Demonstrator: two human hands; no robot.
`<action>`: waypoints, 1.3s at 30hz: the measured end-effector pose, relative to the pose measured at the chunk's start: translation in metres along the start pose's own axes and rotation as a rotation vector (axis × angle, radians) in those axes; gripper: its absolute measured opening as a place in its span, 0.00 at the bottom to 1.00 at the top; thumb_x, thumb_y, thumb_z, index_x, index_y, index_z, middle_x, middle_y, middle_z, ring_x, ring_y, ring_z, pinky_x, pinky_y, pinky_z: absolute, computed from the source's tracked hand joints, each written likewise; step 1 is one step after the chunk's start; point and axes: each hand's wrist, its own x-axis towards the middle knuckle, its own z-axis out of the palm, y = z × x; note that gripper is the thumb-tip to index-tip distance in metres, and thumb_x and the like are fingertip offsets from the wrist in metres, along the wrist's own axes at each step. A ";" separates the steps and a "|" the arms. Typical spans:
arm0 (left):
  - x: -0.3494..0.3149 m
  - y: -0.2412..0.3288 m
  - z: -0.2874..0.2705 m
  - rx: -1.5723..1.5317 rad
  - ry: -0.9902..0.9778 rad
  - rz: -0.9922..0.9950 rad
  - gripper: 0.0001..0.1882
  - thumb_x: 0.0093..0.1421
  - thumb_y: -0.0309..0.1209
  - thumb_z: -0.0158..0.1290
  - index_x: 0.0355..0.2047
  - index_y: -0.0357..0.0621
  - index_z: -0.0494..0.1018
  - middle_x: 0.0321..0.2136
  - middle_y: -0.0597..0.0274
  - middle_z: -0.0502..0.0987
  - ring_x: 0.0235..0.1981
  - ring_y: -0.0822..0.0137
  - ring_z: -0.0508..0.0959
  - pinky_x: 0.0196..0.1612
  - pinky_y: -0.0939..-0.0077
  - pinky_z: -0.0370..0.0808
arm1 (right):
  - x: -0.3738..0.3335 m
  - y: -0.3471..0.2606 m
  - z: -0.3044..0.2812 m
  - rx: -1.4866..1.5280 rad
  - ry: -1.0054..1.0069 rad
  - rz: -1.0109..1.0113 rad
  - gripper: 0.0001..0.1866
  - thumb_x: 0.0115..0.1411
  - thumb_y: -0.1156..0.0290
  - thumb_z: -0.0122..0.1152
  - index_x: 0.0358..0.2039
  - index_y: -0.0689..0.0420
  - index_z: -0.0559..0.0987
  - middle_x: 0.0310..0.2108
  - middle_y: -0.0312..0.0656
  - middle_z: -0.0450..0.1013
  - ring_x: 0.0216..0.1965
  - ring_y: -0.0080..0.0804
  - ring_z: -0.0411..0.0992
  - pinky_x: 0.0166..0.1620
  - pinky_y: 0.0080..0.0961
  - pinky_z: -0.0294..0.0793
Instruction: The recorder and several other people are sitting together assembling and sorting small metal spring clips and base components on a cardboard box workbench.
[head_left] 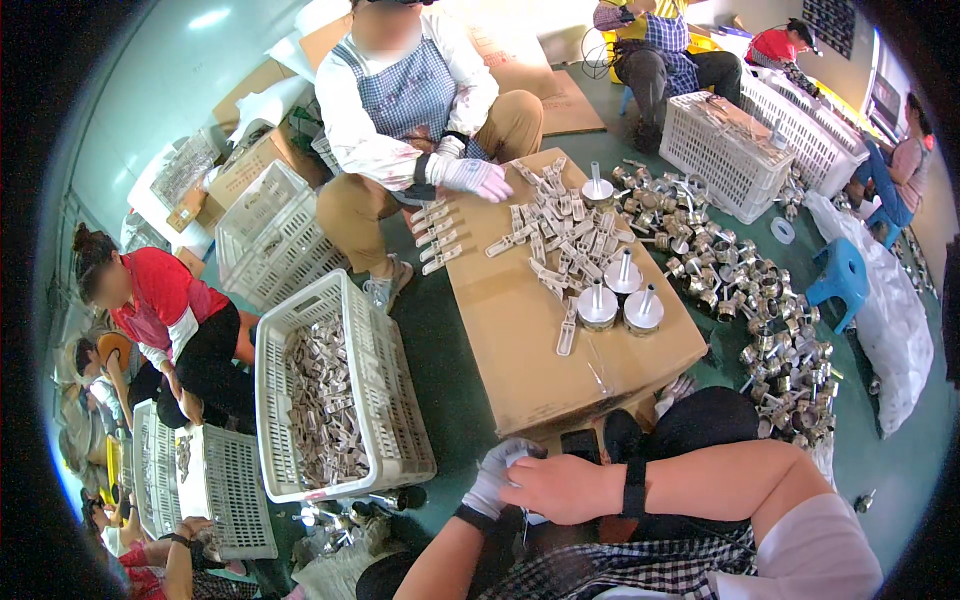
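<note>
Whitish glove (486,486) lies against the right hand's fingers (522,489).

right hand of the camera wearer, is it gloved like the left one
No: the right hand shows bare skin, while only the left hand is gloved.

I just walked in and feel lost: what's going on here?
The wearer's white-gloved left hand and bare right hand meet near the lap; whether they hold anything is hidden. Across the brown cardboard box, a co-worker's white-gloved hand is near its far edge. On the box lie piled silvery, long metal clips, and round, white-topped metal pieces stand with stems up.
</note>
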 end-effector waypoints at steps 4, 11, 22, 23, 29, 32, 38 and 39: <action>-0.004 0.000 0.000 -0.087 0.007 -0.041 0.12 0.60 0.34 0.42 0.34 0.40 0.72 0.29 0.52 0.76 0.34 0.57 0.76 0.40 0.63 0.73 | 0.001 -0.002 0.000 -0.031 -0.050 0.024 0.13 0.49 0.73 0.53 0.37 0.58 0.67 0.33 0.46 0.65 0.38 0.42 0.67 0.32 0.32 0.73; 0.011 -0.011 -0.015 -0.053 -0.101 -0.009 0.13 0.61 0.33 0.40 0.37 0.41 0.71 0.33 0.50 0.76 0.37 0.54 0.76 0.43 0.60 0.72 | -0.001 0.002 0.001 -0.017 -0.018 0.004 0.12 0.50 0.73 0.51 0.37 0.58 0.67 0.31 0.46 0.65 0.37 0.43 0.67 0.32 0.32 0.73; 0.012 -0.003 -0.010 -0.152 -0.039 -0.187 0.12 0.59 0.32 0.41 0.36 0.38 0.71 0.33 0.49 0.76 0.36 0.55 0.76 0.44 0.60 0.73 | -0.002 0.003 0.003 0.001 0.011 -0.010 0.10 0.51 0.71 0.51 0.35 0.58 0.67 0.32 0.47 0.65 0.37 0.43 0.67 0.30 0.33 0.73; 0.015 -0.006 -0.015 -0.140 -0.078 -0.158 0.12 0.59 0.32 0.41 0.36 0.37 0.71 0.33 0.49 0.76 0.36 0.55 0.76 0.44 0.60 0.73 | -0.002 0.003 0.003 0.002 0.017 -0.015 0.11 0.51 0.72 0.51 0.35 0.58 0.67 0.31 0.46 0.65 0.37 0.43 0.67 0.31 0.33 0.73; 0.024 -0.011 -0.024 -0.203 -0.165 -0.174 0.12 0.59 0.29 0.41 0.38 0.36 0.71 0.33 0.49 0.76 0.36 0.55 0.76 0.43 0.62 0.73 | 0.000 0.003 0.003 -0.008 0.000 -0.008 0.11 0.49 0.72 0.52 0.35 0.58 0.67 0.31 0.46 0.64 0.38 0.43 0.67 0.31 0.32 0.74; 0.021 -0.010 -0.022 -0.151 -0.155 -0.131 0.12 0.59 0.28 0.40 0.38 0.36 0.70 0.33 0.50 0.76 0.36 0.56 0.76 0.43 0.62 0.74 | -0.001 0.003 0.003 -0.011 -0.007 -0.002 0.11 0.50 0.72 0.52 0.35 0.58 0.67 0.32 0.47 0.65 0.38 0.43 0.67 0.31 0.32 0.74; 0.016 -0.010 -0.018 -0.005 -0.130 -0.031 0.11 0.59 0.27 0.40 0.38 0.37 0.70 0.33 0.50 0.76 0.35 0.57 0.76 0.42 0.63 0.74 | -0.001 0.003 0.002 -0.004 -0.019 0.002 0.10 0.51 0.72 0.52 0.34 0.58 0.67 0.33 0.47 0.65 0.38 0.43 0.67 0.32 0.33 0.74; 0.018 -0.009 -0.019 -0.030 -0.133 -0.056 0.11 0.59 0.27 0.40 0.38 0.37 0.70 0.32 0.51 0.76 0.35 0.57 0.76 0.41 0.63 0.74 | 0.000 0.002 0.001 -0.004 -0.024 0.003 0.10 0.51 0.72 0.52 0.34 0.58 0.67 0.33 0.46 0.65 0.38 0.42 0.67 0.32 0.33 0.74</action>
